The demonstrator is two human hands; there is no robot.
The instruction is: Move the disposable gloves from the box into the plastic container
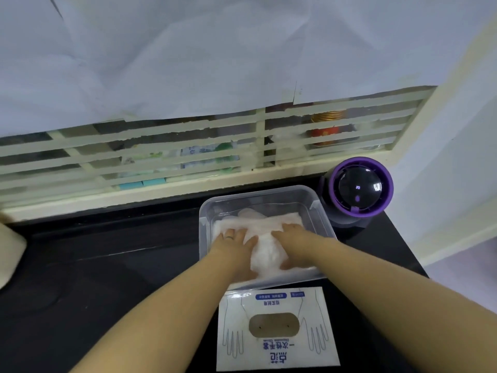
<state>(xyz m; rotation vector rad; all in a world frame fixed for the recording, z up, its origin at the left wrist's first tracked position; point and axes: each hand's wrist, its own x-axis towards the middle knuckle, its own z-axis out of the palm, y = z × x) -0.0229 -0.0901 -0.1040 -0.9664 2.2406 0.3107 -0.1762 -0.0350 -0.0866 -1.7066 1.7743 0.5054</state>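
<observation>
Head view: a clear plastic container [321, 211], rectangular with rounded corners and a raised rim, sits toward the back right of the glossy black counter [107, 265]. Inside it lies a soft, crinkled stack of thin, milky-white gloves [267, 250], covering most of its floor. Both hands reach into it and rest on the stack. The left hand [234, 247] lies palm down with its fingers straight and slightly apart, a ring [230, 237] on one of them. The right hand [293, 246] is also flat, fingers stretched out close together, thumb spread along the near side of the pile. Neither hand curls around anything.

Just in front of the container, at the counter's front edge, lies the flat white cardboard box [277, 354], printed with blue glove outlines and text; its oval opening [274, 323] shows only brown board. A round black device with a purple ring [359, 188] stands at the back right corner, just beside the container.
</observation>
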